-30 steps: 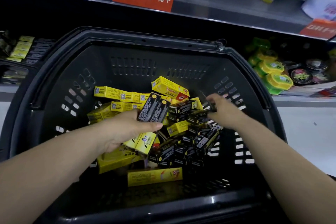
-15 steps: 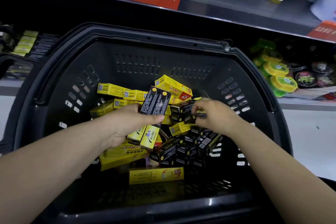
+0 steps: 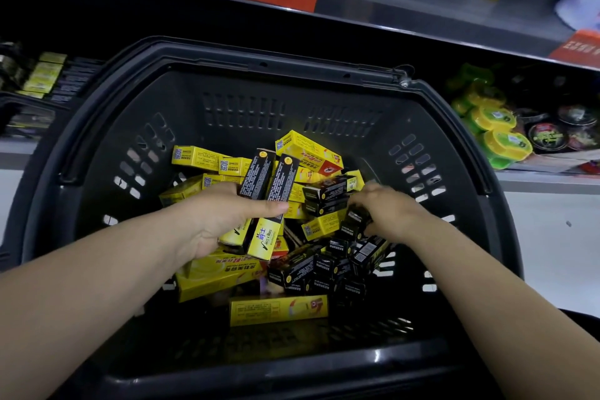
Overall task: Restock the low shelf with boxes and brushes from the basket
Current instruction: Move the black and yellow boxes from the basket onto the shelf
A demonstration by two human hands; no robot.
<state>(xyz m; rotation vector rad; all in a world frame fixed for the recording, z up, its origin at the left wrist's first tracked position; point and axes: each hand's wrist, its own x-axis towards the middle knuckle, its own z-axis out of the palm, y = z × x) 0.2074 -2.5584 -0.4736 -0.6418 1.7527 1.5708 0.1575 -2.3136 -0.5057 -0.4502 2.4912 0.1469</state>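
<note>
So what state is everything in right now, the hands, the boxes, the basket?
Left hand, gripping two boxes upright.
Right hand, fingers curled on a black box in the pile.
Basket, open-topped, part full.
Pile, jumbled, boxes at all angles.
Shelf boxes, lined up in rows.
</note>
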